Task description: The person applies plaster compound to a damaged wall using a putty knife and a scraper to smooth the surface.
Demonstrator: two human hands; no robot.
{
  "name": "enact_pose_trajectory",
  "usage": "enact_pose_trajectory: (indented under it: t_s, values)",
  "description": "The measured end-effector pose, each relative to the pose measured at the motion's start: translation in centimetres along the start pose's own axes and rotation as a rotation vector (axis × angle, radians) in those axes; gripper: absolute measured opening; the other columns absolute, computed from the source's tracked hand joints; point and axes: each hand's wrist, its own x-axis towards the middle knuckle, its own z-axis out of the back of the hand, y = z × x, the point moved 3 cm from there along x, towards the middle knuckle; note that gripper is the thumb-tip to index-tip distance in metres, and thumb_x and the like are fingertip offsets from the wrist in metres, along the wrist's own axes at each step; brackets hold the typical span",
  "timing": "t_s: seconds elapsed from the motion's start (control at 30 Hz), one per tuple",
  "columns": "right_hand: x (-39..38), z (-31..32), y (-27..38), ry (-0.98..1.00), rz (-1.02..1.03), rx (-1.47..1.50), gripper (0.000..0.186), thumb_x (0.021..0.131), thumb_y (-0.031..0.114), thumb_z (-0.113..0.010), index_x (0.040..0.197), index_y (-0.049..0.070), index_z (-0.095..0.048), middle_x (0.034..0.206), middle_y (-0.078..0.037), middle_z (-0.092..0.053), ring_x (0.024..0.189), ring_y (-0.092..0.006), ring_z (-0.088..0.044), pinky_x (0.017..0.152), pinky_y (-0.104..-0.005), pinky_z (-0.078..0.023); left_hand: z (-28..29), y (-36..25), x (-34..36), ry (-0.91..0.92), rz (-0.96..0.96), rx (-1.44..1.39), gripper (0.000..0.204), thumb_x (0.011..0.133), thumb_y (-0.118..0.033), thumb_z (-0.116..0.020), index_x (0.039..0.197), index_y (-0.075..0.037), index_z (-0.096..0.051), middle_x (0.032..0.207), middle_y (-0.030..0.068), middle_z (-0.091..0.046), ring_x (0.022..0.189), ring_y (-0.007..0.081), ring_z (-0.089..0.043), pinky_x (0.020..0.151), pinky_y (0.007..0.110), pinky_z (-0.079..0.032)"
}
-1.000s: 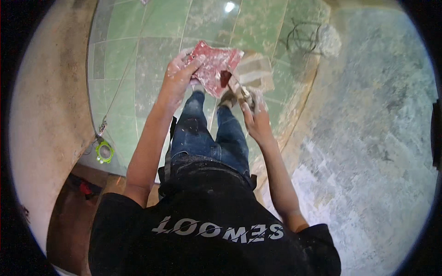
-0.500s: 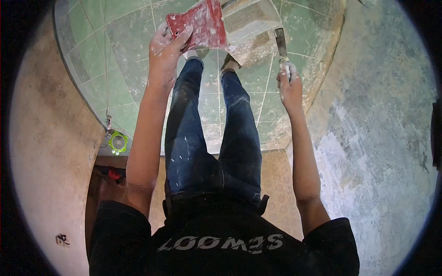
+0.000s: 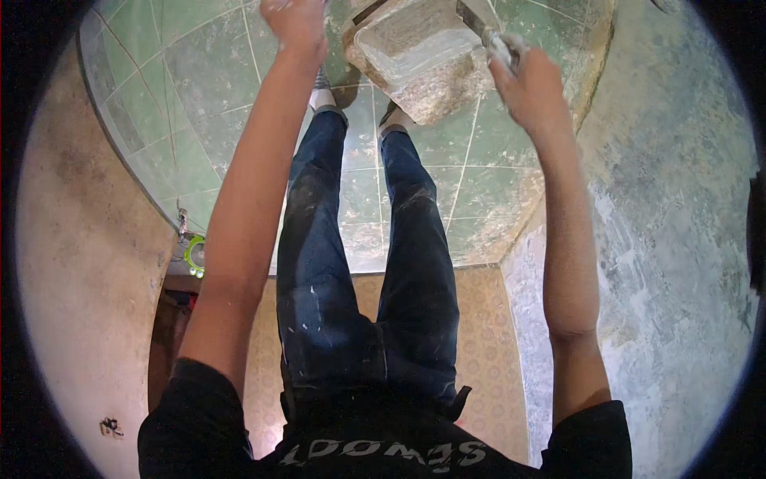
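My right hand (image 3: 531, 88) grips a putty knife (image 3: 481, 25) by its whitish, smeared handle, at the upper right. Its blade points up and left, over the right side of a squarish, plaster-crusted tub (image 3: 375, 76). Pale wet-looking plaster (image 3: 415, 40) lines the inside of this tub. My left hand (image 3: 297, 24) is raised at the top edge, left of the tub. Its fingers look curled but are partly cut off by the frame, and whatever they hold is out of view.
Under my feet lies a green tiled floor (image 3: 431, 156) with white splashes. A patchy grey-white plastered wall (image 3: 654, 263) stands at right, a tan wall (image 3: 88, 239) at left. A round green-rimmed object (image 3: 195, 254) sits near a thin cord (image 3: 171, 136). A wall socket (image 3: 111, 429) shows lower left.
Both arms have reached farther up. My left hand and the red plastic board it held have moved up, the board out of view. My right hand has brought the putty knife to the tub.
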Motion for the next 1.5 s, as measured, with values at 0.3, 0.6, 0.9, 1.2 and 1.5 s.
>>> enact_pose_trajectory:
  t_s: [0.3,0.6,0.9,1.2,1.5]
  values:
    - [2.8,-0.2,0.8,0.086,-0.072,-0.248,0.04,0.084,0.032,-0.062,0.093,-0.008,-0.065,0.088,-0.032,-0.064,0.089,-0.0464,-0.064,0.081,-0.0496,-0.052,-5.4,2.4,0.0,0.14,-0.426,0.848,0.029,0.092,-0.021,-0.057,0.104,0.005,-0.06,0.098,0.0219,-0.061,0.092,0.0363,-0.059,0.082,0.043,-0.046]
    - [3.6,-3.5,1.4,0.08,-0.193,-0.205,0.031,0.084,0.025,-0.064,0.099,-0.002,-0.063,0.098,-0.029,-0.064,0.095,-0.0449,-0.063,0.083,-0.0495,-0.051,-5.3,5.0,1.1,0.223,-0.581,0.858,0.026,0.091,-0.017,-0.054,0.104,0.005,-0.06,0.103,0.0275,-0.057,0.096,0.0431,-0.055,0.085,0.047,-0.044]
    - [4.0,-6.5,1.8,-0.1,-0.219,0.0,0.027,0.084,0.023,-0.063,0.097,-0.001,-0.06,0.095,-0.026,-0.064,0.096,-0.0426,-0.062,0.083,-0.0499,-0.05,-6.3,4.8,0.6,0.235,-0.493,1.043,0.029,0.09,-0.015,-0.054,0.111,0.004,-0.06,0.11,0.0259,-0.057,0.103,0.0422,-0.055,0.09,0.045,-0.044]
    - [1.4,-8.1,3.9,0.161,-0.087,-0.049,0.028,0.089,0.02,-0.057,0.113,0.006,-0.06,0.113,-0.022,-0.062,0.104,-0.0387,-0.063,0.088,-0.0507,-0.051,-6.4,4.9,0.6,0.236,-0.515,1.14,0.028,0.088,-0.009,-0.052,0.112,0.002,-0.061,0.109,0.023,-0.059,0.103,0.0391,-0.057,0.091,0.044,-0.045]
    - [3.0,-4.2,2.6,0.021,-0.236,-0.098,0.024,0.086,0.023,-0.062,0.096,0.001,-0.061,0.097,-0.024,-0.065,0.097,-0.0388,-0.064,0.084,-0.0464,-0.051,-6.5,4.9,0.7,0.231,-0.431,1.107,0.027,0.09,-0.016,-0.053,0.109,0.001,-0.062,0.108,0.0223,-0.06,0.101,0.0391,-0.057,0.088,0.044,-0.045]
